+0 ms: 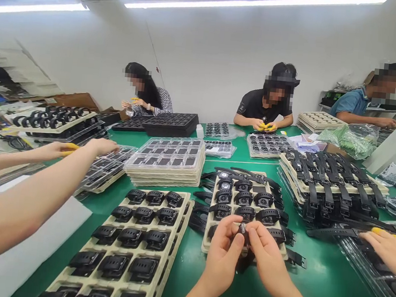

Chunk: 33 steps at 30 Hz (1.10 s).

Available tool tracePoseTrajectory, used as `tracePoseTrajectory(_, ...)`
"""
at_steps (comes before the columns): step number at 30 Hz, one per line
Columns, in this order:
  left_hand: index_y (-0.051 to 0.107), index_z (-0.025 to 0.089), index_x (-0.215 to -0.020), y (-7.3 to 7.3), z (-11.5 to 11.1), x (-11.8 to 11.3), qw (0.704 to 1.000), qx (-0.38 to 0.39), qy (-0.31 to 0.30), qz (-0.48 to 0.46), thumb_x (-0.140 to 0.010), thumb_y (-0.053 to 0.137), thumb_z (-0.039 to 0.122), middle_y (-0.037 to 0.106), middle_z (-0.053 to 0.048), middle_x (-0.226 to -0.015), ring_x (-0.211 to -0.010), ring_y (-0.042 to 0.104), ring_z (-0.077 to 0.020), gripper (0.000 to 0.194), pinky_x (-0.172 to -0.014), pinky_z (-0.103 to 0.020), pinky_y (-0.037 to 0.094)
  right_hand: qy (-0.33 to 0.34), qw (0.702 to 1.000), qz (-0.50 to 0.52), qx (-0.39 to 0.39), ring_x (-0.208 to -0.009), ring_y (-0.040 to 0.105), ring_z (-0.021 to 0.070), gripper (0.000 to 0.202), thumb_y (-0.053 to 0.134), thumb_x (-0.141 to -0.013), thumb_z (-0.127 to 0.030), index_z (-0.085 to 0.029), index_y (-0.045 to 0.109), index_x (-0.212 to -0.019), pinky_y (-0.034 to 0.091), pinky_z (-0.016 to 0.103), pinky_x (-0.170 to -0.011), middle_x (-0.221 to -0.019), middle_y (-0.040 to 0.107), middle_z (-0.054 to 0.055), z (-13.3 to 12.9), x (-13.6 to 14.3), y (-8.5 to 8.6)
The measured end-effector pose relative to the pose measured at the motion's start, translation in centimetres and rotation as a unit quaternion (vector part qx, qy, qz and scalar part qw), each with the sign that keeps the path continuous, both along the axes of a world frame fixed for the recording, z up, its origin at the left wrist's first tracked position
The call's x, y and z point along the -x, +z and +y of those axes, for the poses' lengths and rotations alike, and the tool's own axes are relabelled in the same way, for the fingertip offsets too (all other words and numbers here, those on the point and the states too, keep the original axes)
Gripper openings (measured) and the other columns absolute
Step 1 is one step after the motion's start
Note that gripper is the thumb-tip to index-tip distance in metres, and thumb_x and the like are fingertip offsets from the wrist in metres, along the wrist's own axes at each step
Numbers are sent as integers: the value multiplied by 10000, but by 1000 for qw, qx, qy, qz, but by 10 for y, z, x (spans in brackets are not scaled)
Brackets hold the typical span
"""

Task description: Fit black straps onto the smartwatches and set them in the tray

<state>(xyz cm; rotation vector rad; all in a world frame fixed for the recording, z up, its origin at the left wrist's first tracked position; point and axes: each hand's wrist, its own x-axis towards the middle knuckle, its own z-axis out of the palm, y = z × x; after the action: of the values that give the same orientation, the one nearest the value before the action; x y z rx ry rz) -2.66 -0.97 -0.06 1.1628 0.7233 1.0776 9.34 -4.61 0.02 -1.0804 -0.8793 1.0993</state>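
Both my hands meet over the near edge of a cream tray (206, 242) of black smartwatches. My left hand (223, 251) pinches a small black watch part (242, 228), probably a strap end or buckle, between thumb and fingers. From the other side my right hand (267, 255) grips the same piece with its fingertips. Most of the piece is hidden by my fingers. Just beyond, smartwatches (244, 198) with black straps sit in the tray's compartments, their sensor backs showing. Loose black straps (199, 216) stick out along the tray's sides.
Left of my hands lies another cream tray (165, 248) of strapped watches. Behind it rises a tray stack (164, 164) under clear plastic. More strapped watches (328, 173) top a stack at right. Co-workers' arms (35, 203) and a hand (389, 248) reach in from both sides; people sit opposite.
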Motion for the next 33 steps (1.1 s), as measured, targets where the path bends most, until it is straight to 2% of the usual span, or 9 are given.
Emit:
tracePoseTrajectory(5, 758, 193, -1087, 6, 2, 0, 998, -54, -26, 32, -872, 706, 553, 736, -91, -958, -842, 673, -211, 423, -758, -301, 565, 16, 1000, 20, 8, -754, 470, 159, 454, 669, -895, -639, -195, 625, -811, 433, 250, -701, -780, 543, -6, 1, -2, -1)
tracePoseTrajectory(8, 774, 197, -1113, 4, 5, 1, 993, -97, -27, 59, -906, 674, 516, 767, -125, -1107, -996, 703, -267, 393, -904, -372, 570, -13, 998, 65, 19, -716, 452, 147, 440, 680, -897, -626, -202, 608, -802, 418, 240, -656, -754, 504, -21, 0, 0, -5)
tracePoseTrajectory(11, 781, 201, -1118, 1, 8, 2, 989, -126, -31, 76, -912, 677, 480, 777, -124, -1119, -1037, 714, -277, 362, -972, -399, 559, -27, 991, 125, 27, -706, 467, 143, 423, 705, -879, -626, -215, 620, -828, 426, 234, -637, -760, 510, -25, -1, 5, -8)
tracePoseTrajectory(15, 783, 209, -1131, -1, 10, 3, 982, -160, -33, 91, -893, 705, 446, 781, -121, -1135, -1054, 726, -277, 345, -982, -393, 566, 6, 975, 216, 54, -710, 516, 147, 399, 784, -821, -602, -228, 678, -910, 458, 238, -648, -788, 572, -15, -1, 7, -4)
tracePoseTrajectory(18, 776, 223, -1152, 0, 12, 3, 984, -153, -37, 88, -912, 685, 429, 783, -114, -1147, -1063, 732, -273, 329, -990, -392, 567, 4, 960, 264, 91, -636, 476, 121, 434, 821, -773, -614, -212, 674, -848, 428, 210, -583, -704, 532, -35, 1, 6, 1)
tracePoseTrajectory(21, 784, 227, -1137, 0, 12, 2, 983, -153, -40, 92, -890, 710, 426, 786, -113, -1151, -1073, 733, -276, 326, -984, -382, 574, -5, 968, 235, 85, -643, 477, 120, 460, 840, -740, -625, -208, 665, -818, 417, 201, -575, -702, 528, -38, 2, 7, 0)
tracePoseTrajectory(27, 792, 225, -1132, 0, 12, 3, 983, -147, -39, 106, -863, 730, 466, 787, -122, -1151, -1056, 738, -284, 367, -970, -388, 584, -7, 978, 203, 40, -749, 530, 157, 427, 765, -821, -628, -222, 636, -843, 466, 241, -672, -802, 561, -16, 3, 8, -8)
tracePoseTrajectory(31, 795, 215, -1119, 1, 11, 3, 986, -120, -41, 104, -843, 741, 503, 788, -125, -1145, -1061, 728, -290, 403, -985, -399, 570, -60, 990, 124, 11, -747, 499, 151, 481, 733, -813, -689, -228, 598, -815, 461, 231, -694, -776, 517, -30, 2, 8, -8)
tracePoseTrajectory(33, 798, 204, -1103, 3, 10, 1, 988, -111, -45, 98, -827, 754, 520, 789, -126, -1123, -1030, 725, -286, 421, -964, -390, 568, -73, 993, 91, 6, -744, 502, 154, 473, 708, -827, -703, -247, 625, -921, 461, 235, -695, -782, 539, -27, 0, 8, -8)
